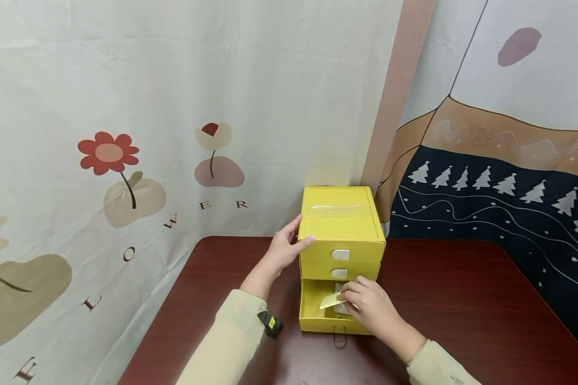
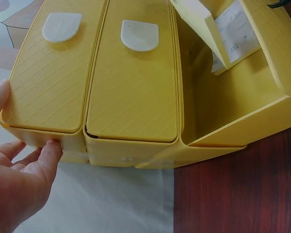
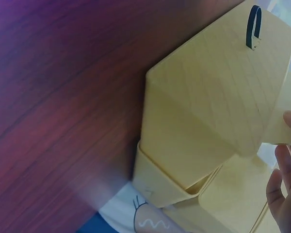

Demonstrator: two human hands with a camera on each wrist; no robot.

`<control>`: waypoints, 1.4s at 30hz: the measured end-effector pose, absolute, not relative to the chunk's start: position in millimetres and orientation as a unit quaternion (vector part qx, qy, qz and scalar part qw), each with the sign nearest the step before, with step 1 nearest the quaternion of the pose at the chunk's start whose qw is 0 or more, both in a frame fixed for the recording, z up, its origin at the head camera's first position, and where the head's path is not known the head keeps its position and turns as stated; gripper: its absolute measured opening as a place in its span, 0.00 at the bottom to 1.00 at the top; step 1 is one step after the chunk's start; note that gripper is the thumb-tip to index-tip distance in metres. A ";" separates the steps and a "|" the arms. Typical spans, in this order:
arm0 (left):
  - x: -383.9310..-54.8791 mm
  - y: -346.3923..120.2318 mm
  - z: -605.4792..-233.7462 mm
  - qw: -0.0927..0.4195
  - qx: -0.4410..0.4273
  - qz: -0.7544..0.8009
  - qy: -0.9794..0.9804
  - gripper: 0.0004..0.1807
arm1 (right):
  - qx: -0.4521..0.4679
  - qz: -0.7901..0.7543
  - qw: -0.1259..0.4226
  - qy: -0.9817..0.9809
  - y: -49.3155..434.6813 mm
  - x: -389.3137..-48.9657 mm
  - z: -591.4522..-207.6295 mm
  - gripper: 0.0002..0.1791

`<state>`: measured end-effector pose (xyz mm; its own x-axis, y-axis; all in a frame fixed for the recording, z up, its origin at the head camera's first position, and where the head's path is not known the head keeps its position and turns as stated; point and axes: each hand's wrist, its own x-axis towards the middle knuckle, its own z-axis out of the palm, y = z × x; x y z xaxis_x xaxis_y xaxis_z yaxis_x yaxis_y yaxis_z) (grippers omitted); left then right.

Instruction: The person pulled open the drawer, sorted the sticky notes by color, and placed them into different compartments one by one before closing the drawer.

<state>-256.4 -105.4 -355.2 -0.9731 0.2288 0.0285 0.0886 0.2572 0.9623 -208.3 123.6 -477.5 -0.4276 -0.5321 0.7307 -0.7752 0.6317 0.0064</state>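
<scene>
A yellow three-drawer box (image 1: pixel 342 214) stands on the table, its bottom drawer (image 1: pixel 313 324) pulled out. My left hand (image 1: pixel 284 248) rests against the box's upper left corner, thumb at the front edge and fingers along the side; the left wrist view shows these fingertips (image 2: pixel 51 145) touching the side wall. Over the open drawer, my right hand (image 1: pixel 368 302) pinches a pale yellow pad of paper (image 1: pixel 331 301), tilted between thumb and fingers. Beneath the pad, inside the drawer, lies a white sheet with small writing (image 2: pixel 236 31).
The upper two drawers are closed and have white tabs (image 1: pixel 340 255). A dark loop pull (image 3: pixel 253 26) sits on the bottom drawer's front. Clear tape (image 1: pixel 337 210) crosses the box top. Behind the reddish-brown table (image 1: pixel 443 299) hangs a printed cloth (image 1: pixel 279 107).
</scene>
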 end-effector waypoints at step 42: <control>-256.3 -106.9 -356.0 0.057 0.102 0.604 0.788 0.42 | 0.378 0.076 0.227 -0.895 99.2 -211.1 -481.4 0.10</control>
